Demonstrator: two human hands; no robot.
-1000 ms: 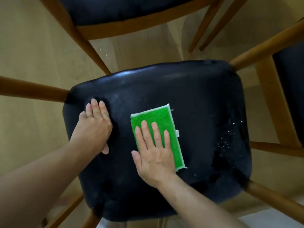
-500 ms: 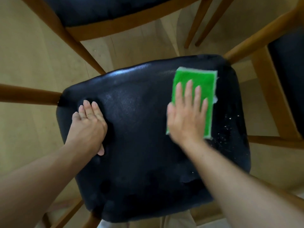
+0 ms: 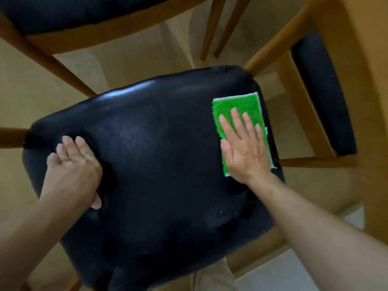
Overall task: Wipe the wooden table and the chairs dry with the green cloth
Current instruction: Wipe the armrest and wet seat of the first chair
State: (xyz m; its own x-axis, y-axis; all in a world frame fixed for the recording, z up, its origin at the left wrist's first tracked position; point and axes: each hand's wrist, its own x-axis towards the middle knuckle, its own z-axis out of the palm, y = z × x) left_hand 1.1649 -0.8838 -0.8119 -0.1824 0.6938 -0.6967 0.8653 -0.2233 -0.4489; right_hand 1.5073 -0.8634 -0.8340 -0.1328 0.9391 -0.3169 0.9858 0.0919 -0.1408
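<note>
While your left hand (image 3: 73, 171) lies flat and empty, bracing the black chair seat (image 3: 159, 164) near its left edge, your right hand (image 3: 245, 148) presses the green cloth (image 3: 237, 106) flat, fingers spread, grasping nothing. The cloth sits at the seat's right rim; one more push outward could slide it off onto the floor (image 3: 310, 185), leaving droplets (image 3: 228, 212) near you.
</note>
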